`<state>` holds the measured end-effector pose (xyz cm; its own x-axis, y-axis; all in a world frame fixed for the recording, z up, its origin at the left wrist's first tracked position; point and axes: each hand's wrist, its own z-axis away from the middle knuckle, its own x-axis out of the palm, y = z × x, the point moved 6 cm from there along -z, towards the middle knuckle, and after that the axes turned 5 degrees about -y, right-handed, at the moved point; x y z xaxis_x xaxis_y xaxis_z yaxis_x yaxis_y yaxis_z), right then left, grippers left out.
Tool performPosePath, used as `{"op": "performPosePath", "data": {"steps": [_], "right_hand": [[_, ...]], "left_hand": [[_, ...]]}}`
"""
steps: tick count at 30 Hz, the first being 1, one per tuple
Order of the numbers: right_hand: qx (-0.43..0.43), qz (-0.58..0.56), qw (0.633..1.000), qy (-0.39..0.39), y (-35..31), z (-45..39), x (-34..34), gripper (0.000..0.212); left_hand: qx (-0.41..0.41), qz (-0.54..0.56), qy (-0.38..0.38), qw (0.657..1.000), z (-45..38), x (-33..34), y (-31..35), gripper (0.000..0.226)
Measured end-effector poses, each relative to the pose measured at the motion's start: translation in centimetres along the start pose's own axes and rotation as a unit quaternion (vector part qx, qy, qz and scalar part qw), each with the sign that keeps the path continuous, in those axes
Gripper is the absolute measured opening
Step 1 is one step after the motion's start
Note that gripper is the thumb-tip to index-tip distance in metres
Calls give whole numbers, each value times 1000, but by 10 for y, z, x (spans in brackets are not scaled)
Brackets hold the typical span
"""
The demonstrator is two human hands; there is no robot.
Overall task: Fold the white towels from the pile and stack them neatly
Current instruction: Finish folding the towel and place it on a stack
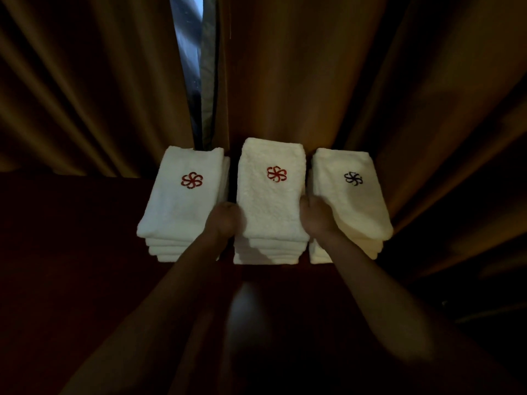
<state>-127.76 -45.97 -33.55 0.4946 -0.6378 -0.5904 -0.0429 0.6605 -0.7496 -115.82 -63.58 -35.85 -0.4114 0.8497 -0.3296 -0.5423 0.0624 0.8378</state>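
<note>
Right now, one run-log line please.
left hand: grips middle stack | right hand: grips same stack | side stacks: untouched

Head view, dim overall, warm orange-brown cast. Brightest areas: three white towel stacks (271, 201), lit from above/front, slightly overexposed, terry texture soft. Cool daylight sliver thru curtain gap (189, 67), blurred. Curtains (370, 81) streak radially twd edges, wide-angle stretch. Left hand (225, 220) & right hand (316, 215) dark, motion-blurred, fingers indistinct. Forearms cast shadow on stack fronts. Lower frame near black, faint glossy reflection at centre btm
</note>
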Motion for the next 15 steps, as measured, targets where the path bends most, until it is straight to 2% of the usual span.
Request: {"op": "performPosePath", "data": {"steps": [3, 5, 8, 11, 15], "right_hand": [[-37, 129, 990, 49, -10, 12, -2, 32], [-61, 218, 972, 66, -18, 19, 0, 26], [-115, 336, 931, 80, -31, 32, 5, 38], [-178, 388, 899, 99, -44, 42, 11, 38], [-248, 401, 876, 102, -60, 55, 25, 35]], "left_hand": [[33, -19, 36, 999, 16, -1, 0, 34], [65, -107, 48, 991, 27, -5, 4, 36], [129, -238, 57, 961, 37, -11, 16, 39], [155, -297, 68, 940, 49, -17, 16, 39], [162, -342, 117, 918, 74, -33, 11, 28]]}}
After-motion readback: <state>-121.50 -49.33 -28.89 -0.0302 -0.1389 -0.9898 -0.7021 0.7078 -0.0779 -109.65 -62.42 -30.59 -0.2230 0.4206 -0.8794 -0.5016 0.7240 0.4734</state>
